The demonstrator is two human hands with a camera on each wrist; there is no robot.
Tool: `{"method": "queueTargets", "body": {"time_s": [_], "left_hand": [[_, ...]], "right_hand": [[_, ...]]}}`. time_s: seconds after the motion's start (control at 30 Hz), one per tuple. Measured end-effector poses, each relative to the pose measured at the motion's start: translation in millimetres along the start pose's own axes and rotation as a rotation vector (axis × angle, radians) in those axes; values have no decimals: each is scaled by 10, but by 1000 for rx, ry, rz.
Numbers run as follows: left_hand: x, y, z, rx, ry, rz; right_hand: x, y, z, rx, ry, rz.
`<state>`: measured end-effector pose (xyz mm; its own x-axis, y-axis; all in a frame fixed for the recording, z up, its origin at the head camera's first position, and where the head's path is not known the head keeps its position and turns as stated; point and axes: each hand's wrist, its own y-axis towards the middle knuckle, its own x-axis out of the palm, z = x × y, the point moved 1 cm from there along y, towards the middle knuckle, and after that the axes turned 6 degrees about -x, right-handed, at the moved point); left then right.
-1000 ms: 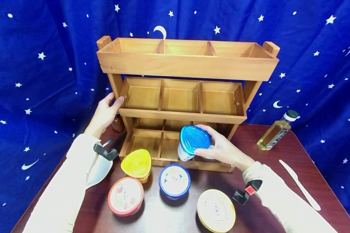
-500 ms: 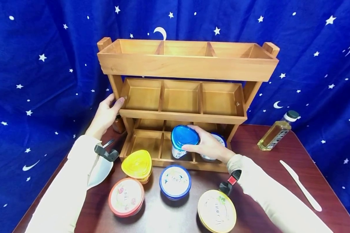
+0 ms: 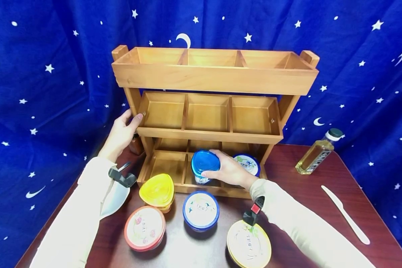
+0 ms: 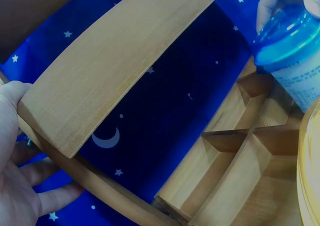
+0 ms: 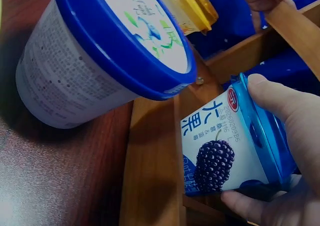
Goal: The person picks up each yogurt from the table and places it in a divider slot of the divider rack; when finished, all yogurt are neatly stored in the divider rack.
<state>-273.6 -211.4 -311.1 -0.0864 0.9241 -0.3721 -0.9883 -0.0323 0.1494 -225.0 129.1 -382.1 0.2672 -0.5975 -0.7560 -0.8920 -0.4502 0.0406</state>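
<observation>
My right hand (image 3: 229,169) grips a yogurt cup (image 3: 205,160) with a rounded-triangle blue lid, in the middle compartment of the wooden rack's (image 3: 214,80) bottom tier. In the right wrist view a blackberry picture shows on the cup's white side (image 5: 207,136), thumb and fingers at its lid. My left hand (image 3: 118,134) holds the rack's left upright beside the middle tier; in the left wrist view, thumb and fingers lie either side of the wood (image 4: 47,123). A round tub with a blue-rimmed lid (image 3: 246,163) sits in the bottom tier's right compartment, partly behind my right hand.
Before the rack stand a yellow-lidded cup (image 3: 157,190), a red-rimmed tub (image 3: 144,227), a blue-rimmed tub (image 3: 201,210) and a yellow-rimmed tub (image 3: 249,243). To the right are an oil bottle (image 3: 318,152) and a white knife (image 3: 345,214); at left, a white spoon (image 3: 115,197) and a dark jar (image 3: 136,145).
My right hand has carried the blue-lidded cup left and down into the bottom tier's middle compartment, uncovering more of the tub at right. The left hand stays on the rack.
</observation>
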Motion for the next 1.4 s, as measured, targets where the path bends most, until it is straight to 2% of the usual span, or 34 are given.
{"method": "queueTargets", "body": {"time_s": [0.63,1.0,1.17,1.4], "left_hand": [[-7,-15,19,18,23,-2],[-4,12,-14,9,0,11],[-6,16,-19,1,-1,12],[-3,23,-10,5,2,11]], "right_hand": [[63,32,-24,25,28,-3],[-24,-2,-38,2,61,20],[-104,-78,-108,-57,13,60],[-218,-157,-327,-185,-15,96]]}}
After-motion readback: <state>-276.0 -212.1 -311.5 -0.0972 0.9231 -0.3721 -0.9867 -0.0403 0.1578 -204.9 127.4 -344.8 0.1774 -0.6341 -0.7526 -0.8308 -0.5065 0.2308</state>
